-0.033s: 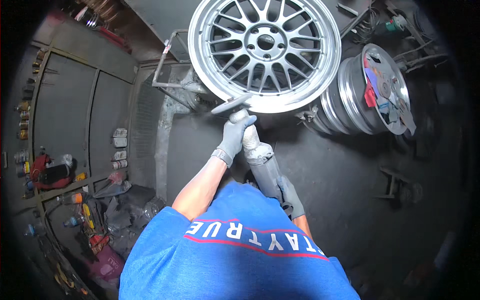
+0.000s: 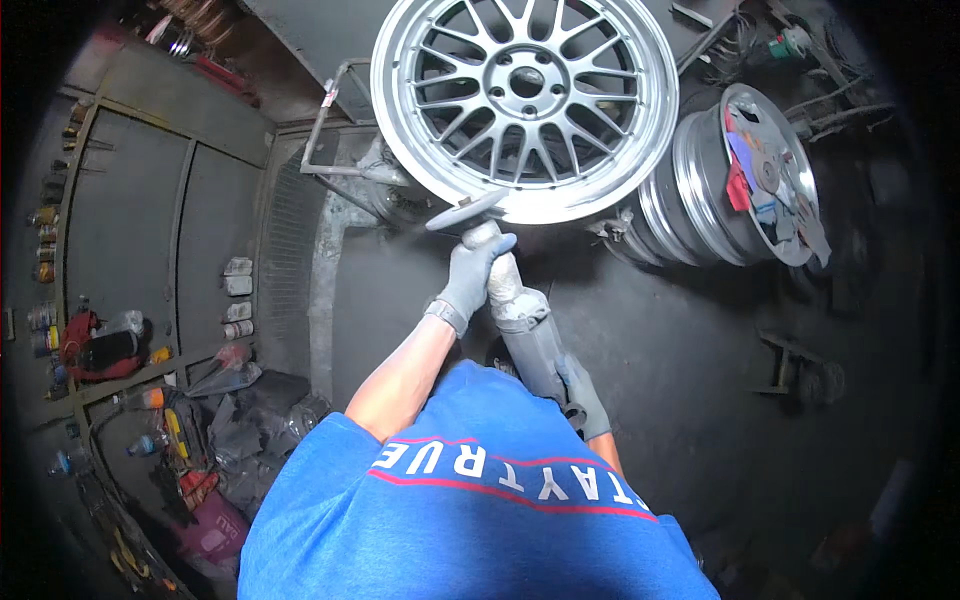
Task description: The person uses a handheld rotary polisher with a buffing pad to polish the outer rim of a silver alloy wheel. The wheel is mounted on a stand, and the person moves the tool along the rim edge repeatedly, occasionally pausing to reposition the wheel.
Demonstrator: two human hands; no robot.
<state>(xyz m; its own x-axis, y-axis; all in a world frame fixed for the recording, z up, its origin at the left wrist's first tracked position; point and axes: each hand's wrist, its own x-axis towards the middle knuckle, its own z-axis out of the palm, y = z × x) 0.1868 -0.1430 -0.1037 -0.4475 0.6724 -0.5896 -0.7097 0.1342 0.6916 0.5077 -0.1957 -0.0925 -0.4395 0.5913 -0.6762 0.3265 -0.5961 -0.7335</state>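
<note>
A grey angle grinder (image 2: 533,350), its neck wrapped in pale, dusty material, slants up and away from my body. My left hand (image 2: 470,278), in a grey glove, grips the neck just behind the round disc (image 2: 463,213). Farther back, the gloved right hand (image 2: 583,398) is closed round the rear of the grinder body; its fingers are partly hidden beneath. Ahead of me stands a silver alloy wheel (image 2: 525,58) with mesh spokes and a bright lip. The disc's edge meets the wheel's lower lip in the picture; I cannot tell if they touch.
More wheels (image 2: 695,190) rest to the right, with sanding discs and cloths (image 2: 768,180) on the outer one. A metal pipe frame (image 2: 325,120) stands left of the wheel. Shelving with cans and bottles (image 2: 238,285) lines the left wall, above plastic bags (image 2: 240,440).
The wheels sit slightly higher and farther left in the picture. The disc is tilted a little differently. Both hands keep their grip on the grinder.
</note>
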